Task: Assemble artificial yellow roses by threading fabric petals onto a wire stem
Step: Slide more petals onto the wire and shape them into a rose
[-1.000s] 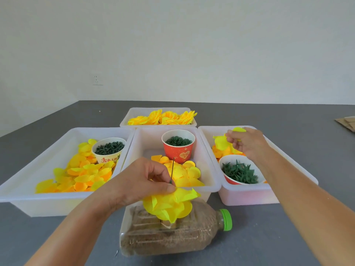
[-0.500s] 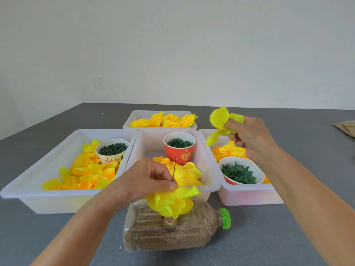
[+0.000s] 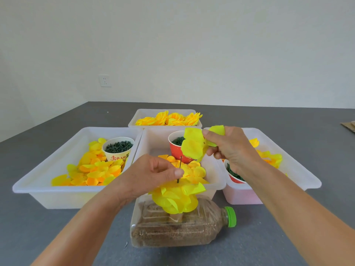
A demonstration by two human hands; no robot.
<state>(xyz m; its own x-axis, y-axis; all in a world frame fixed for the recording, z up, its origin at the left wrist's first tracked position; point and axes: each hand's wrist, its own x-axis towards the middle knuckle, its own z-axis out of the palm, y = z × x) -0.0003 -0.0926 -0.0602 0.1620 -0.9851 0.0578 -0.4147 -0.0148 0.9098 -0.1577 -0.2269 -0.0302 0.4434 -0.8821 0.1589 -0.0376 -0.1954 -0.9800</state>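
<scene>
A thin dark wire stem [image 3: 179, 169] stands upright out of a sand-filled plastic bottle [image 3: 180, 226] that lies on its side. Yellow fabric petals [image 3: 177, 198] are stacked on the stem, just above the bottle. My left hand [image 3: 151, 175] pinches the stem right above that stack. My right hand [image 3: 230, 148] holds a loose yellow petal piece [image 3: 193, 145] up and to the right of the stem tip, a short gap away.
Three white bins sit behind the bottle: a left bin [image 3: 48, 181] with loose petals and a paper cup [image 3: 118, 148] of green parts, a middle bin [image 3: 217, 181] with a red cup [image 3: 176, 148], a right bin [image 3: 299, 169]. A far bin [image 3: 134, 120] holds finished roses.
My right hand lifted a petal piece out of the right bin and carried it left and down toward the stem tip. My left hand kept its pinch on the stem.
</scene>
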